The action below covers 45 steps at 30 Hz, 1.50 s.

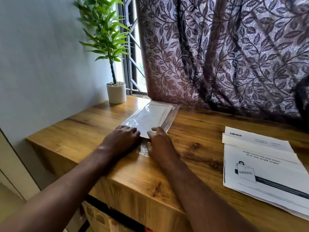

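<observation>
Where the printed sheets [267, 173] lie on the right of the bench [192, 131], the upper one reads "blinkit" and the lower "Order printouts and more, all in one single order!". Well left of them, near the window, a clear plastic sleeve [132, 122] lies flat with white papers [150, 118] inside. The left hand [122, 138] curls its fingers onto the sleeve's near end; the right hand [158, 141] pinches that same end.
</observation>
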Available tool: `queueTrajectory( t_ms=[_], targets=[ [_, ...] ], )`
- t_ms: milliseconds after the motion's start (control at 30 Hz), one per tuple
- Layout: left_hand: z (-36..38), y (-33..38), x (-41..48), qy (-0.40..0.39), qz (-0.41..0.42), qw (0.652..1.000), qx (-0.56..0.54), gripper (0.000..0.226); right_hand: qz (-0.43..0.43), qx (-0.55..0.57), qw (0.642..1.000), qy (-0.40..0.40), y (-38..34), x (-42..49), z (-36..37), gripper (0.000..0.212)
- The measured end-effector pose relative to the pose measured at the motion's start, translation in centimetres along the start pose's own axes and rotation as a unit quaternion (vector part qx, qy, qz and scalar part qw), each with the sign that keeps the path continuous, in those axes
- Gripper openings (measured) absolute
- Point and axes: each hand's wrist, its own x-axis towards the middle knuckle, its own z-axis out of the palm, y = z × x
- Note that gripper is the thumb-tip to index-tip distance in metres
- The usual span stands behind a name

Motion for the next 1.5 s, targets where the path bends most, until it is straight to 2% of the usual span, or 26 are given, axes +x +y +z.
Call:
queueTrajectory(
  t_ms=[100, 233, 333, 467, 600, 733, 800, 833, 900, 933, 1000, 1067, 1133, 1233, 1267, 1333, 1433, 1500],
  targets=[
    [0.1, -0.2, -0.7, 0.051, 0.031, 0.998, -0.027, 0.015, 0.0, 0.0, 1.0, 0.003, 0.0, 0.0, 0.1, 0.023],
    [-0.6, -0.3, -1.7, 0.122, 0.06, 0.988, -0.074, 0.029, -0.015, -0.009, 1.0, 0.002, -0.2, -0.2, 0.1, 0.026],
    [-0.9, -0.2, -2.0, 0.15, 0.005, 0.974, -0.171, 0.029, -0.044, 0.003, 0.998, 0.046, -0.4, -0.4, -0.4, 0.025],
    [-1.0, -0.4, -2.5, 0.196, -0.073, 0.921, -0.329, 0.058, -0.095, 0.052, 0.989, 0.098, -0.6, -0.9, -1.1, 0.028],
    [-0.8, -1.2, -2.8, 0.203, -0.148, 0.876, -0.412, 0.074, -0.137, 0.096, 0.97, 0.176, -0.7, -1.2, -1.4, 0.026],
    [-0.4, -1.2, -2.9, 0.195, -0.157, 0.861, -0.442, 0.06, -0.123, 0.199, 0.947, 0.221, -1.0, -1.9, -2.0, 0.021],
    [-0.4, -1.1, -3.0, 0.2, -0.148, 0.871, -0.423, 0.064, -0.106, 0.274, 0.936, 0.194, -1.3, -2.4, -2.5, 0.021],
    [-0.4, -1.1, -3.0, 0.194, -0.132, 0.874, -0.425, 0.055, -0.098, 0.298, 0.937, 0.155, -1.3, -2.6, -2.8, 0.026],
    [-0.7, -1.1, -3.0, 0.196, -0.103, 0.871, -0.439, 0.03, -0.075, 0.263, 0.959, 0.074, -1.0, -2.5, -2.8, 0.037],
    [-0.8, -1.1, -3.0, 0.204, -0.099, 0.864, -0.449, 0.027, -0.064, 0.214, 0.973, 0.06, -0.6, -2.3, -2.6, 0.037],
    [-1.0, -1.0, -3.1, 0.217, -0.094, 0.846, -0.478, 0.025, -0.046, 0.15, 0.985, 0.067, -0.1, -2.1, -2.5, 0.036],
    [-1.0, -0.9, -3.2, 0.221, -0.089, 0.846, -0.477, 0.023, -0.037, 0.151, 0.984, 0.082, -0.3, -2.0, -2.7, 0.036],
    [-1.0, -0.8, -3.1, 0.227, -0.094, 0.855, -0.456, 0.026, -0.044, 0.229, 0.966, 0.109, -0.8, -2.1, -3.2, 0.033],
    [-1.6, -0.6, -3.0, 0.21, -0.162, 0.858, -0.439, 0.055, -0.035, 0.35, 0.92, 0.173, -1.8, -2.0, -3.9, 0.024],
    [-1.7, -0.5, -3.0, 0.195, -0.179, 0.857, -0.443, 0.058, -0.02, 0.373, 0.909, 0.185, -2.2, -1.9, -4.3, 0.019],
    [-1.8, -0.4, -2.9, 0.175, -0.197, 0.848, -0.459, 0.053, 0.001, 0.402, 0.892, 0.206, -2.6, -2.0, -5.4, 0.006],
    [-1.8, -0.1, -2.7, 0.168, -0.226, 0.819, -0.501, 0.044, 0.005, 0.44, 0.861, 0.256, -2.4, -2.3, -8.2, 0.005],
    [-2.1, 0.5, -2.3, 0.184, -0.232, 0.811, -0.505, 0.039, 0.001, 0.45, 0.847, 0.283, -1.7, -2.7, -10.7, 0.006]
  ],
)
